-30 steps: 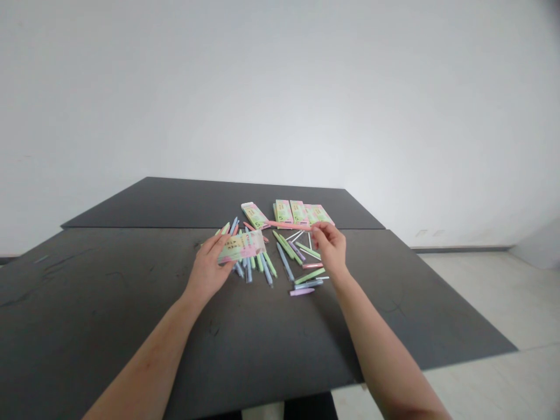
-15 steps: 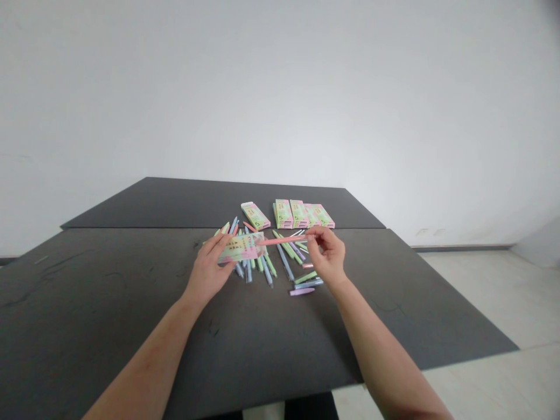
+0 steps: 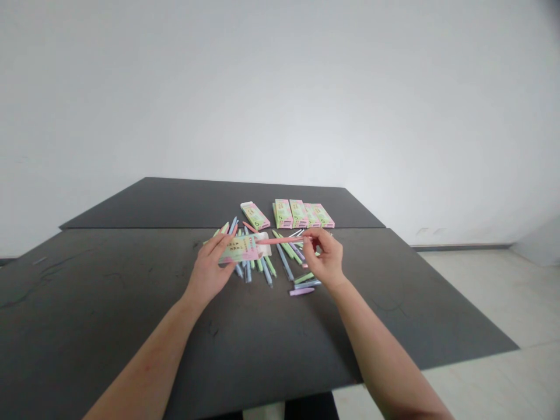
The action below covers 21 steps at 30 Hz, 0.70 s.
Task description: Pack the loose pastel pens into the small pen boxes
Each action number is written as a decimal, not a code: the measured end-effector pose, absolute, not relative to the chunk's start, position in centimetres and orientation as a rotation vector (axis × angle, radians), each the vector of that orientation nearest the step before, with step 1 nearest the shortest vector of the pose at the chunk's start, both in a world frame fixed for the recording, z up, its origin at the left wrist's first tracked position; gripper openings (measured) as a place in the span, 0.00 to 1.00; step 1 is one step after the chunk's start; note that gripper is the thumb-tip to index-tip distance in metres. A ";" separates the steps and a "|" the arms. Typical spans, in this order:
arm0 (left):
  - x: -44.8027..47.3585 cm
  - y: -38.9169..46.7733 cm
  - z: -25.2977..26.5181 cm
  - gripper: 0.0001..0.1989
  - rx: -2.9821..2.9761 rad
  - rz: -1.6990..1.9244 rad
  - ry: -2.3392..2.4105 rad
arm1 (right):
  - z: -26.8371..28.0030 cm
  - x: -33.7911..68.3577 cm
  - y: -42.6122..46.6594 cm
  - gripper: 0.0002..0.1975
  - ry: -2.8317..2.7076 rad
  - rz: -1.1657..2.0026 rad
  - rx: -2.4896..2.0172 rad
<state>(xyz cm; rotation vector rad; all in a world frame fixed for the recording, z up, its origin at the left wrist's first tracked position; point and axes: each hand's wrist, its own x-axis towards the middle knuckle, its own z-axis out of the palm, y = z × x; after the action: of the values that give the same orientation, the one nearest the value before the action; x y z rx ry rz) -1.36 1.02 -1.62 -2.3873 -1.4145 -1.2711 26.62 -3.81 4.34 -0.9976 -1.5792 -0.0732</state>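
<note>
My left hand [image 3: 210, 264] is closed on a green and pink pen box [image 3: 240, 248], held sideways above a pile of pens, its open white flap end facing right. Between the fingertips of my right hand [image 3: 326, 255] is a pink pen [image 3: 284, 240], pinched near its right end. The pen lies level, its left tip at the box's open end; whether it is inside cannot be made out. Under and beside the box lie several loose blue and green pens [image 3: 266, 273]. A purple pen [image 3: 301, 291] rests nearest to me, below my right hand.
Several matching boxes [image 3: 299, 214] stand in a row at the back of the dark table [image 3: 131, 326]. Another box [image 3: 255, 216], with a white end showing, lies left of them. A seam crosses the table, and a pale wall [image 3: 280, 99] rises behind it.
My right hand has shifted slightly left with the pink pen, whose tip is closer to the box's opening. The box has turned a little, showing more of its white flap.
</note>
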 end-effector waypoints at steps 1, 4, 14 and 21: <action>-1.3 1.0 -1.6 0.26 -2.387 -1.273 -1.412 | 4.3 26.6 -3.8 0.04 -1.583 -0.057 -1.002; -1.3 1.0 -1.7 0.26 -2.383 -1.278 -1.394 | 4.0 26.4 -3.6 0.05 -1.604 -0.001 -1.010; -0.9 0.8 -1.6 0.25 -2.410 -1.272 -1.335 | 3.0 25.2 -3.3 0.06 -1.713 0.138 -1.039; -0.8 0.8 -1.9 0.27 -2.451 -1.252 -1.296 | 1.3 24.1 -2.7 0.09 -1.767 0.343 -1.063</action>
<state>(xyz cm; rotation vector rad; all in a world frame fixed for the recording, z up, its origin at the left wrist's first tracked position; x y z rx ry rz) -0.80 0.81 -1.89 -2.4514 -1.2964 -1.2524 24.14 -2.70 1.34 -1.0630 -1.7673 0.3428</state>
